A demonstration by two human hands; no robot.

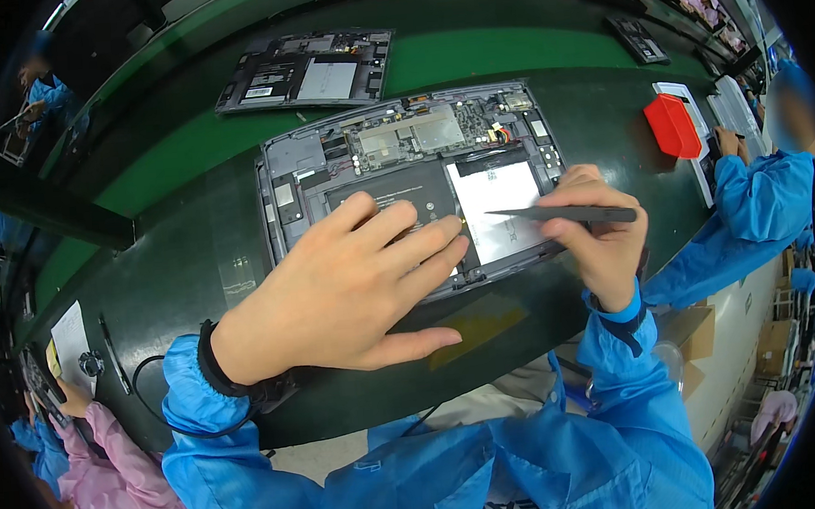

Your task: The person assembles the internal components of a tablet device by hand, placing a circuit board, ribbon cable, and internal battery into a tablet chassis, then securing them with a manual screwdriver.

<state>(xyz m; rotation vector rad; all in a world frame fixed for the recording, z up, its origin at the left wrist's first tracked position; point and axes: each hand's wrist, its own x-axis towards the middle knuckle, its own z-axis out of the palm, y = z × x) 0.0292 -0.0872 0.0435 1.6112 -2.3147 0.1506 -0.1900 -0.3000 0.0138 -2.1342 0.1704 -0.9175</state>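
An opened tablet-like device [308,153] lies in front of me, its circuit board [410,135] and wiring exposed along the far side. My left hand [353,286] rests over its dark battery [422,184], fingers stretched out and thumb apart, covering the near left part. In my right hand [602,233] is a pair of black tweezers [578,213], gripped between thumb and fingers. Their tip points left, over the silver-white battery panel [500,235]; whether it touches cannot be told. A black wrist strap with a cord [218,359] circles my left wrist.
Farther back on the green conveyor [470,59] sits another opened device [308,69], with a smaller part [637,40] at far right. A red tray [672,126] stands to the right, near a blue-sleeved co-worker [762,177]. Left are a pen [113,355] and a pink-sleeved person [127,468].
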